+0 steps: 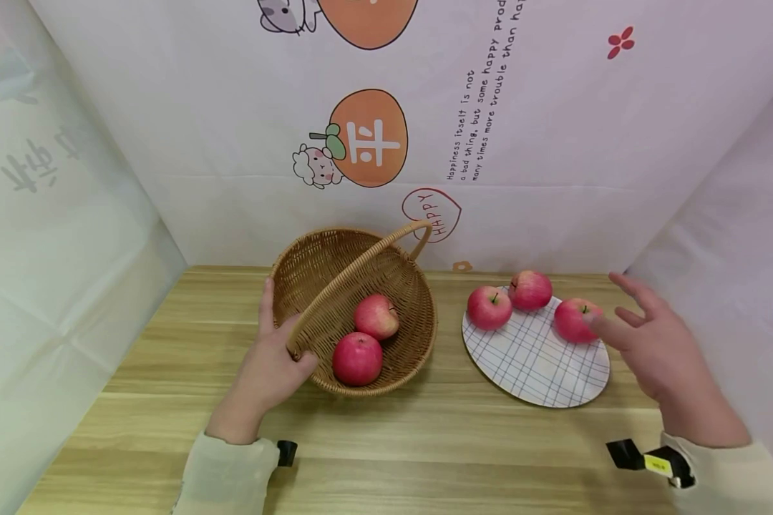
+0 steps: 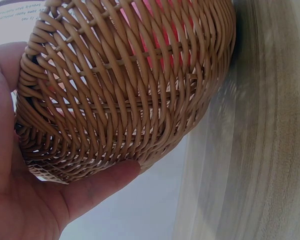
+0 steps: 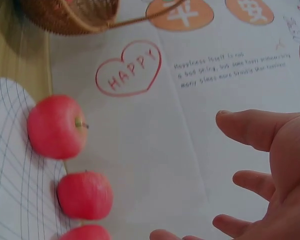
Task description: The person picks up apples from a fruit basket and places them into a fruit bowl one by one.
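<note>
My left hand point(image 1: 273, 365) holds the wicker basket point(image 1: 419, 350) at its near left rim, thumb over the edge by the handle's base and fingers along the outer wall. The left wrist view shows a finger against the weave point(image 2: 120, 110). Inside the basket lie two apples, a red apple point(image 1: 357, 359) and a paler apple point(image 1: 376, 317). My right hand point(image 1: 663, 350) is spread at the plate's right side, its thumb overlapping the right apple point(image 1: 573, 320) in the head view. In the right wrist view its fingers stand apart with nothing between them.
A white checked plate point(image 1: 528, 372) also bears a left apple point(image 1: 489, 307) and a back apple point(image 1: 531, 290). Basket and plate stand on a wooden table point(image 1: 386, 450). A printed white sheet point(image 1: 554, 143) rises behind, with more sheeting at both sides.
</note>
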A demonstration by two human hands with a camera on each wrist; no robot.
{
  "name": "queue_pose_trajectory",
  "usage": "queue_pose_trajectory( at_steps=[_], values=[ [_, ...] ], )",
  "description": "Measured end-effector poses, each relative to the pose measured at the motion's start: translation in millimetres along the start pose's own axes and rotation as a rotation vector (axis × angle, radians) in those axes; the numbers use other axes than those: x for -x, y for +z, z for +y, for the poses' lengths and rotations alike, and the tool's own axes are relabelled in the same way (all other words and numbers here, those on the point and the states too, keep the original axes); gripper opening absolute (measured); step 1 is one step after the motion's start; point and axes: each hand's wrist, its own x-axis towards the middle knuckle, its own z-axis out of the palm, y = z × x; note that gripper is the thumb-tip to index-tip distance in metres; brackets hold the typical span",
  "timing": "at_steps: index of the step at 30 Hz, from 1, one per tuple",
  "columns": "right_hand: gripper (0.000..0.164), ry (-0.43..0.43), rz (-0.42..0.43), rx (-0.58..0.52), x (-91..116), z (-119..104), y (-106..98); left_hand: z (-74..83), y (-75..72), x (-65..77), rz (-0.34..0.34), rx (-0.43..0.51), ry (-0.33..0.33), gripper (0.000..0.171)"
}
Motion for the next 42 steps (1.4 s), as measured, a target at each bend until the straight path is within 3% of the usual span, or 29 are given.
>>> queue_pose_trajectory(
  at_steps=[13,21,29,42],
  values=[
    [0.082,-0.127,-0.147,-0.282,17,-21,34,0.2,0.4,0.2,-0.007,-0.008,-0.008,0.066],
    [0.079,-0.169,-0.176,-0.256,21,-37,55,-0.8,1.8,0.0,-0.003,-0.019,0.009,0.064],
    [0.074,-0.218,-0.221,-0.409,25,-54,82,-1.5,2.2,0.7,-0.002,-0.006,0.014,0.065],
    [0.069,-0.232,-0.213,-0.329,11,-88,137,-1.4,1.5,-0.5,0.013,-0.019,0.035,0.064]
  ],
)
